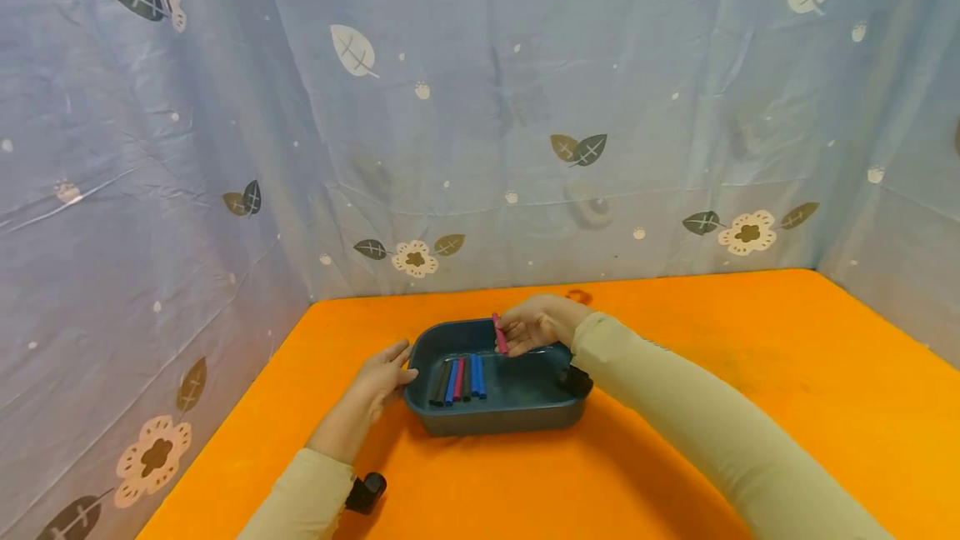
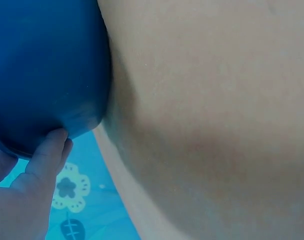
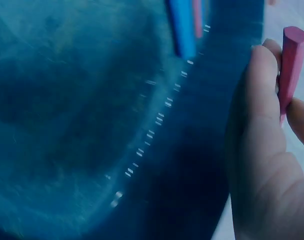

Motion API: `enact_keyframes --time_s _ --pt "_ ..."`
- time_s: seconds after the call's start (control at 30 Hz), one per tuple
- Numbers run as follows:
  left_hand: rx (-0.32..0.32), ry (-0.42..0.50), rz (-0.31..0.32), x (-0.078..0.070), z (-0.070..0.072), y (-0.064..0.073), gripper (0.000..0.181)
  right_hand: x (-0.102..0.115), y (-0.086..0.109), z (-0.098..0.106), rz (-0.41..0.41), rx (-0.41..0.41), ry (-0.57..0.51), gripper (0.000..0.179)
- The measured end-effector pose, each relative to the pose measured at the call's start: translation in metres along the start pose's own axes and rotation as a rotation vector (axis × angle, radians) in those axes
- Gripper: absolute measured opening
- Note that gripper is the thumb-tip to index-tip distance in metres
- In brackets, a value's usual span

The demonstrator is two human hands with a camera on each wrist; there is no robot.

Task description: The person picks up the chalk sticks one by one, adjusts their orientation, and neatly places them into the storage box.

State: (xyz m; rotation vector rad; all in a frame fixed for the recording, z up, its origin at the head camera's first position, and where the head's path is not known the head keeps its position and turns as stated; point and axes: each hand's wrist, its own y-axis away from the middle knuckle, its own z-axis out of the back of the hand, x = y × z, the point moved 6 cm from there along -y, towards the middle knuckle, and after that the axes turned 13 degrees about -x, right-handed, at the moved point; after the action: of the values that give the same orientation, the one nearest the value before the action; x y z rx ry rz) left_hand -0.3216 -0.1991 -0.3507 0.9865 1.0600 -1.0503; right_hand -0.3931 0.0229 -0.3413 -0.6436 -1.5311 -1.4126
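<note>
A dark blue-grey plastic tub (image 1: 495, 419) stands on the orange table. Across its left part several sticks (image 1: 458, 379) in black, blue and pink lie side by side. My left hand (image 1: 378, 382) grips the tub's left rim; in the left wrist view, the fingers (image 2: 48, 152) press on the outer wall. Over the tub's back part, my right hand (image 1: 536, 325) pinches a pink stick (image 1: 500, 334) between thumb and fingers. Seen close in the right wrist view, this pink stick (image 3: 293, 65) has flat sides and a six-sided end.
A faint reddish ring mark (image 1: 579, 297) shows on the table (image 1: 712, 340) behind the tub. Patterned blue-grey curtains (image 1: 480, 107) hang at the back and both sides. A black wrist camera (image 1: 366, 492) sits under the left wrist.
</note>
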Motion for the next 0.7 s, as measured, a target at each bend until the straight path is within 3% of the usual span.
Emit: enact_keyframes --time_s 0.17,0.27,0.37,0.4,0.47,0.6,0.67,0.7 --pt "0.004 0.006 -0.004 -0.001 -0.002 0.000 0.062 -0.014 -0.009 -0.010 -0.046 0.016 0.067 0.030" --pt "0.004 0.009 -0.008 -0.002 -0.002 0.001 0.062 -0.024 -0.026 -0.014 -0.061 0.014 0.134 0.041" --pt "0.006 0.016 -0.007 -0.003 -0.003 0.001 0.063 -0.044 -0.080 -0.006 -0.086 0.071 0.117 0.049" --pt "0.007 0.019 -0.007 -0.003 -0.003 0.001 0.063 -0.047 -0.088 -0.005 -0.090 0.065 0.126 0.049" --pt "0.009 0.024 -0.006 -0.003 -0.003 0.001 0.063 -0.045 -0.079 -0.005 -0.084 0.039 0.132 0.048" --pt "0.016 0.019 -0.003 -0.002 -0.002 0.000 0.063 -0.025 -0.011 -0.018 -0.073 -0.070 0.207 0.039" --pt "0.021 0.012 -0.002 -0.001 -0.001 0.000 0.063 -0.026 -0.009 -0.020 -0.047 -0.059 0.223 0.041" --pt "0.021 0.014 0.000 -0.001 -0.001 0.000 0.063 -0.031 -0.028 -0.018 -0.057 -0.039 0.221 0.042"
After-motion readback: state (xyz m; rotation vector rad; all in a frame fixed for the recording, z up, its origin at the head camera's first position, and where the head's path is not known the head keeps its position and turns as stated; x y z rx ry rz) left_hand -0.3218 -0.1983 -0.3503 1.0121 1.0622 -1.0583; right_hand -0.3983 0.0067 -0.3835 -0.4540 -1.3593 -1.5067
